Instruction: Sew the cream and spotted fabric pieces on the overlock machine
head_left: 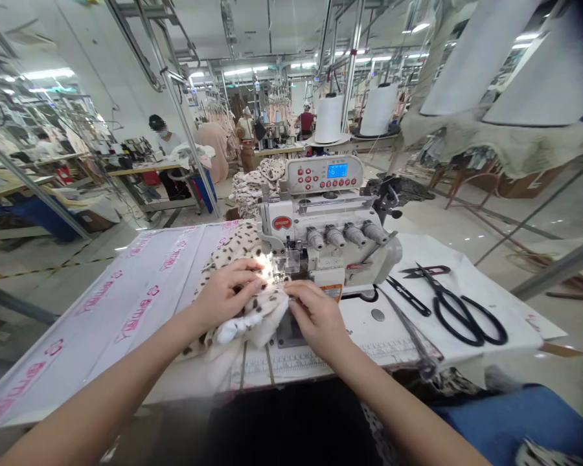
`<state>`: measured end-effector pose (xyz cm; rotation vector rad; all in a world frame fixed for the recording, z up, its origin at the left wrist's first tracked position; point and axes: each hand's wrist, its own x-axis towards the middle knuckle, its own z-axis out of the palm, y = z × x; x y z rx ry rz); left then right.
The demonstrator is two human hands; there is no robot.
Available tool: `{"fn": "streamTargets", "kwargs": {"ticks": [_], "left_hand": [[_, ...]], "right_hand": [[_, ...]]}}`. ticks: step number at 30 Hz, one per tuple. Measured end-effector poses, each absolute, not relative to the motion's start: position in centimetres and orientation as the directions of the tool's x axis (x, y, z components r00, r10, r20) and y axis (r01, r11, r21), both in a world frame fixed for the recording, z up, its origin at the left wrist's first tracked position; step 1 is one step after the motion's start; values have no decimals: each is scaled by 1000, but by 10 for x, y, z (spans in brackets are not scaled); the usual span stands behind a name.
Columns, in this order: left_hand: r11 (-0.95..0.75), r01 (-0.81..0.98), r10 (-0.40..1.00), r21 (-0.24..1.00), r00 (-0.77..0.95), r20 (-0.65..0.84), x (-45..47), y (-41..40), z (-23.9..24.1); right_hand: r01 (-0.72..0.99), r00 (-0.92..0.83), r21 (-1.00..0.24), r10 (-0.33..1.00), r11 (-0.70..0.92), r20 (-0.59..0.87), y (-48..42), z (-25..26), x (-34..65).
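- The left hand [226, 294] curls over the cream leopard-spotted fabric [238, 249], its fingers pressed together and bearing down just before the presser foot [284, 266] of the overlock machine [320, 217].
- The right hand [315, 317] sits just beside it, its thumb and fingertips seemingly pinching a fold of the fabric, though the grip is partly hidden.
- The fabric lies bunched at frame centre, running up to the presser foot; fingertips kept this close can hold the layers flat, but need to stay clear of the needle area.
- At right of frame, black-handled shears [449, 317] and thread snips [408, 296] lie on a white sheet [408, 249].
- At upper left, a co-worker [168, 139] stands at another table.
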<state>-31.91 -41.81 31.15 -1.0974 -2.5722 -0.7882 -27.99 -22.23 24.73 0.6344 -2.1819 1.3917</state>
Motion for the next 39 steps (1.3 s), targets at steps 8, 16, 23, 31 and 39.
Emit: {"fn": "streamTargets", "kwargs": {"ticks": [8, 16, 23, 31, 39], "left_hand": [[748, 641, 329, 171, -581, 744, -246, -440, 263], [766, 592, 377, 250, -729, 571, -247, -468, 281], [600, 797, 755, -64, -538, 376, -245, -438, 326], [622, 769, 774, -146, -576, 264, -243, -429, 295], [698, 714, 641, 60, -660, 392, -238, -410, 299]], "right_hand": [[-266, -960, -958, -60, -110, 273, -247, 207, -250], [-233, -951, -926, -128, -295, 281, -273, 213, -247], [140, -955, -767, -291, -626, 63, -274, 209, -227], [-29, -982, -856, -145, -515, 120, -267, 198, -228], [-133, -981, -967, -112, -220, 160, -270, 186, -229]]}}
